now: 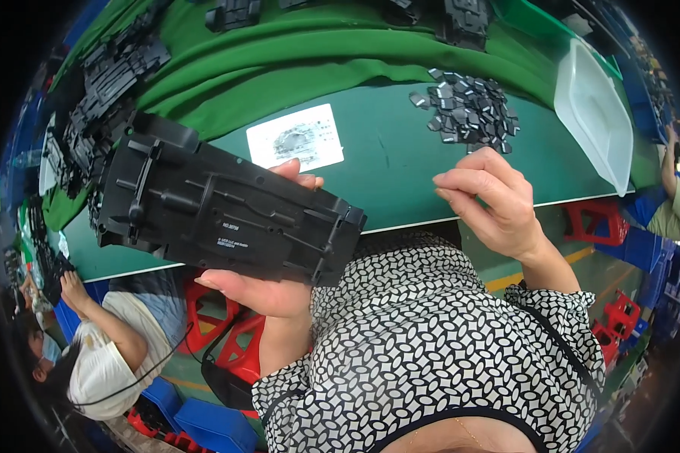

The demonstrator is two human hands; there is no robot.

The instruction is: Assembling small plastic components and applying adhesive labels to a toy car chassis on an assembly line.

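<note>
Across my left palm lies a long black moulded plastic chassis plate (227, 219), with ribs, posts and small white print on the side that shows. My left hand (268, 294) grips it from below, thumb along the near edge and fingertips curled over the far edge. Off to the right, my right hand (499, 200) is raised over the table's near edge. Its thumb and forefinger are pinched; whether anything small is between them cannot be made out. Beyond that hand is a pile of small black plastic pieces (468, 109) on the green table (385, 166).
A white card (310, 136) with dark smudges lies behind the chassis plate. More black plastic parts (117, 72) are heaped at the left on green cloth (279, 72). A white plastic tray (593, 113) stands at the right. A person (121, 355) sits close on the left.
</note>
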